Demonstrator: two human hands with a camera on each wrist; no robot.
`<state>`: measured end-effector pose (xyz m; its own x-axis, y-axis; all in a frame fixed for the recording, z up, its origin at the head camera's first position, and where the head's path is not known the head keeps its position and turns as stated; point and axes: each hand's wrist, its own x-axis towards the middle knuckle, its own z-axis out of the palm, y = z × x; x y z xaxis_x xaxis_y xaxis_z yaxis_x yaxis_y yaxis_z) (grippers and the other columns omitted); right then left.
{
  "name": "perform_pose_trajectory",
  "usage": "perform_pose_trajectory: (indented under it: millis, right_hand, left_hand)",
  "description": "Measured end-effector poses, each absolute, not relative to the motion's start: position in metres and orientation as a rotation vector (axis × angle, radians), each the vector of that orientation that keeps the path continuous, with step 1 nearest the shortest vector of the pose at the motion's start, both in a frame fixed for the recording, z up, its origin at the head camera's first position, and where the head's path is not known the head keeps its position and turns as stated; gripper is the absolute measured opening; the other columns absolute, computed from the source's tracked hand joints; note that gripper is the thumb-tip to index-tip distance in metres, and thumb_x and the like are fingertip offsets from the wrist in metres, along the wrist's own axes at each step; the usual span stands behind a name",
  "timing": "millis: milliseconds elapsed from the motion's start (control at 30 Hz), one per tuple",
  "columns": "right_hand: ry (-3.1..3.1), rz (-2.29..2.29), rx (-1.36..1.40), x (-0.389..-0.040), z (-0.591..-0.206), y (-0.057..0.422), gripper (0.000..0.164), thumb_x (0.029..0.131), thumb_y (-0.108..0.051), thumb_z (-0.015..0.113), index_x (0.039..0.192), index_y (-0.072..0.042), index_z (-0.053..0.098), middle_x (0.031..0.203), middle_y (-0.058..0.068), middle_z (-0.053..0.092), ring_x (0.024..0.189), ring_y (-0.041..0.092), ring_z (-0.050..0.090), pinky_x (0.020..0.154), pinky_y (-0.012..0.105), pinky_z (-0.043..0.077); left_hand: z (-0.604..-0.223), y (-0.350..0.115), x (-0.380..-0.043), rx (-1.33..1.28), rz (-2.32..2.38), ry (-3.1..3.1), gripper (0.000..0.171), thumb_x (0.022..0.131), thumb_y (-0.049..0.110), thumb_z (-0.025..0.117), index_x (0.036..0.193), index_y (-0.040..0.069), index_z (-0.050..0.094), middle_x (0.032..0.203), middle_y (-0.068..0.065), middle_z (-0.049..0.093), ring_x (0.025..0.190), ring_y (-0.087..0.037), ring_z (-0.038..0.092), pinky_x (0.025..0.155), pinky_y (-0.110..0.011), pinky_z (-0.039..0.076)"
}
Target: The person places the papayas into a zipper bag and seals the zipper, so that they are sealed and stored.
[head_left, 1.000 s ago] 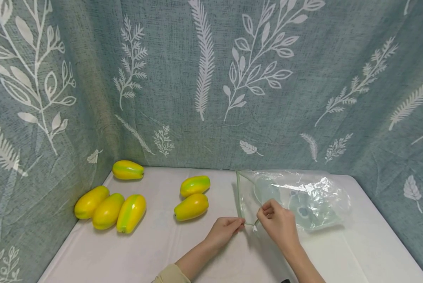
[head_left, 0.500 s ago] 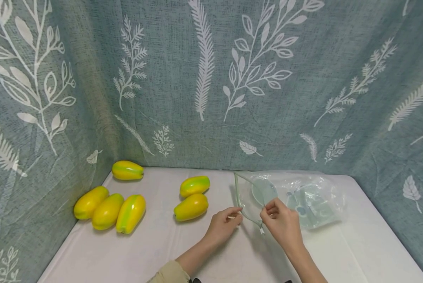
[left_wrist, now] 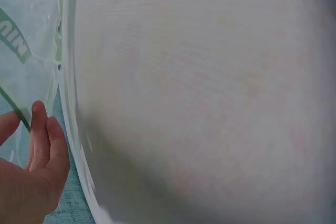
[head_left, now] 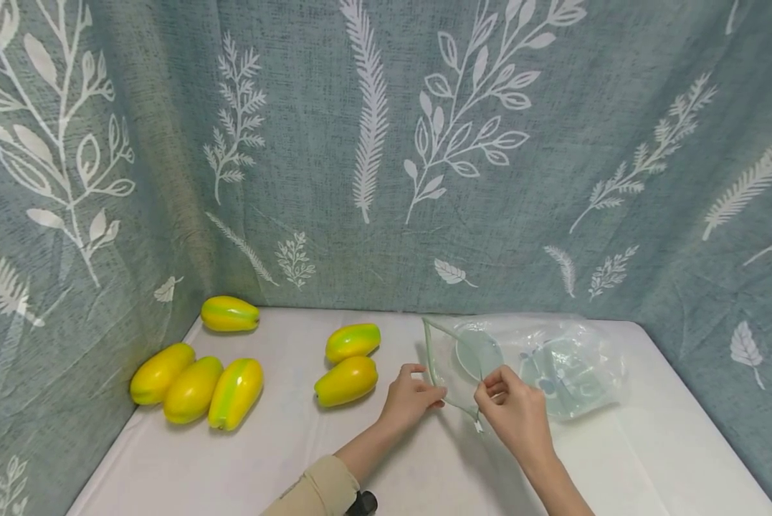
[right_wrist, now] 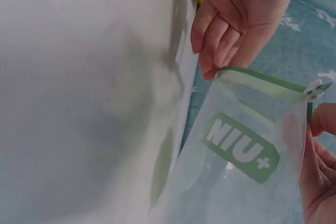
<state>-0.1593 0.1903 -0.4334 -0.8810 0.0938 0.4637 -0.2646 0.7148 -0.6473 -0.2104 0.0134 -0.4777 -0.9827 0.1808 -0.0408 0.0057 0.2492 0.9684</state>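
Totals six smooth, yellow-and-green oblong fruits (head_left: pixel 235 394), one green-edged clear plastic bag (head_left: pixel 569 380), two bare hands (head_left: pixel 408 398) (head_left: pixel 517 408) and one flat white worktop (head_left: pixel 669 448).

On the white table (head_left: pixel 192 473) lie six yellow-green fruits: one fruit (head_left: pixel 229 314) at the back left corner, three fruits (head_left: pixel 193 390) side by side nearer, and a pair (head_left: pixel 345 381) farther right. Blue-green curtain (head_left: pixel 321 143) with white leaf prints surrounds the table behind and at both sides.

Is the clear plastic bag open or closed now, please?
Open. On the clear plastic bag, the green rim stands spread apart in the head view, the right hand pinching one side.
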Motion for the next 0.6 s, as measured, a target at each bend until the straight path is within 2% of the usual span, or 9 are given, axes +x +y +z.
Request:
perform_pose_trajectory:
  millis: [367,600]
  right_hand:
    - [-2.432,0.946,0.171,-0.1610,-0.4360,0.1914,0.009,0.078,-0.004,0.068,0.077,-0.012,0.063,0.066,-0.006,0.064,0.057,0.005,0.063,0.052,0.021,0.051]
    - [-2.507,0.842,0.167,-0.1640,-0.4363,0.1889,0.020,0.078,-0.012,0.076,0.093,-0.010,0.063,0.073,-0.005,0.065,0.056,0.006,0.062,0.049,0.021,0.049]
  left_hand:
    - [-0.4794,0.0150,-0.2092,0.243,1.904,2.328,0.045,0.084,0.005,0.074,0.123,-0.007,0.058,0.081,-0.007,0.072,0.070,-0.021,0.070,0.066,-0.028,0.057]
    - [-0.4779,0.0180,-0.2070,0.239,1.941,2.300,0.042,0.084,0.005,0.074,0.123,-0.003,0.061,0.081,-0.006,0.071,0.069,-0.023,0.070,0.064,-0.028,0.057]
